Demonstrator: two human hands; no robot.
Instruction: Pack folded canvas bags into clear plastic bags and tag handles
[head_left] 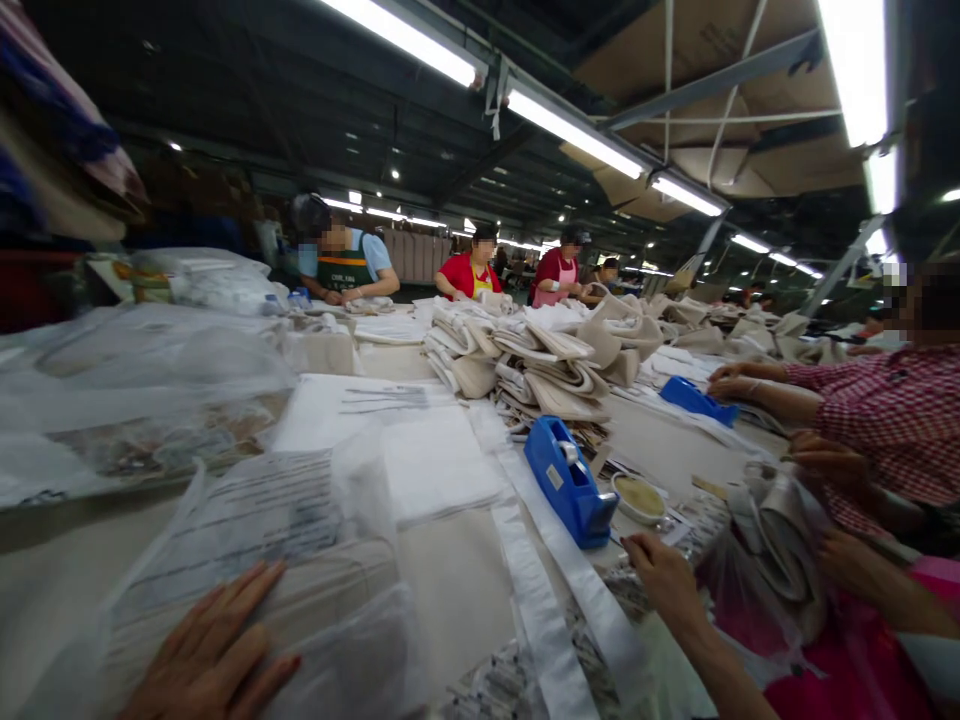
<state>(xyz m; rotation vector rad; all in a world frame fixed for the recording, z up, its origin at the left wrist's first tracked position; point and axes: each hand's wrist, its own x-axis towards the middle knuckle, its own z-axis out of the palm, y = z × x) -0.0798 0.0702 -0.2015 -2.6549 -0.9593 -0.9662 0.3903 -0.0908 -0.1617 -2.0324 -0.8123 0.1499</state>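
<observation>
My left hand [217, 650] lies flat, fingers stretched out, on a transparent plastic bag [300, 500] with printed lines and beige cloth inside. To the right, my right hand [667, 580] is closed in a pinch beside the front end of a blue tape dispenser [566, 480]. Whatever its fingertips hold is too small to make out. Behind the dispenser's tip sits a small round dish [639, 497] with a yellowish filling. White plastic strips [540, 590] run along the table between my hands, next to a stack of white bags [420, 450].
Folded beige cloth pieces [540, 360] are piled mid-table. Filled plastic bags [150, 380] lie at left. At right, a co-worker's hands [862, 570] are at a bag of rolled cloth [780, 530]. A second blue tape dispenser [697, 400] stands farther back. Several people work across the table.
</observation>
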